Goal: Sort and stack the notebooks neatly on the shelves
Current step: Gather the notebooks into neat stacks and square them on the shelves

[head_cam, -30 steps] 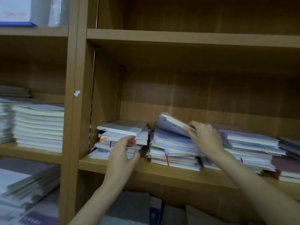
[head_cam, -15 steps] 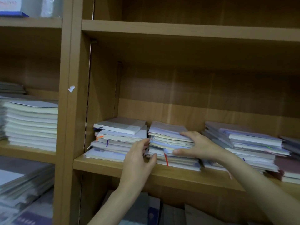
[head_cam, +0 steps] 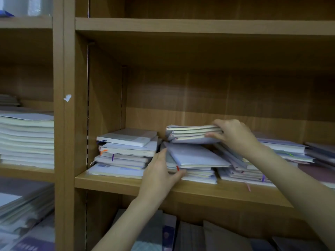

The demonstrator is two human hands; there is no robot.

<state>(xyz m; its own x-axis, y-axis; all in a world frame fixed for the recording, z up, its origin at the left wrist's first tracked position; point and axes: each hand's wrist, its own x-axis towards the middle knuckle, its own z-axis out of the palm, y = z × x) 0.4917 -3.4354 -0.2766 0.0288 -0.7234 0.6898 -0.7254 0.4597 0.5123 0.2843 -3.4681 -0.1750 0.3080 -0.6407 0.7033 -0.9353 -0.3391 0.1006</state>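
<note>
Three piles of notebooks lie on the wooden shelf (head_cam: 126,184). My right hand (head_cam: 233,134) grips a small bundle of notebooks (head_cam: 190,134) by its right end and holds it lifted above the middle pile (head_cam: 195,160). My left hand (head_cam: 159,171) rests against the front left corner of that middle pile, thumb along its front edge. The left pile (head_cam: 125,153) has a grey notebook lying askew on top. The right pile (head_cam: 282,151) fans out unevenly behind my right forearm.
A vertical wooden divider (head_cam: 68,124) separates this bay from a left bay holding a tall neat stack of notebooks (head_cam: 27,140). More notebooks and books sit on the lower shelves (head_cam: 163,232). The shelf board above (head_cam: 199,26) leaves tall headroom over the piles.
My right hand has lifted the top few notebooks off the middle pile and raised them. My left hand has stayed at the pile's front left corner.
</note>
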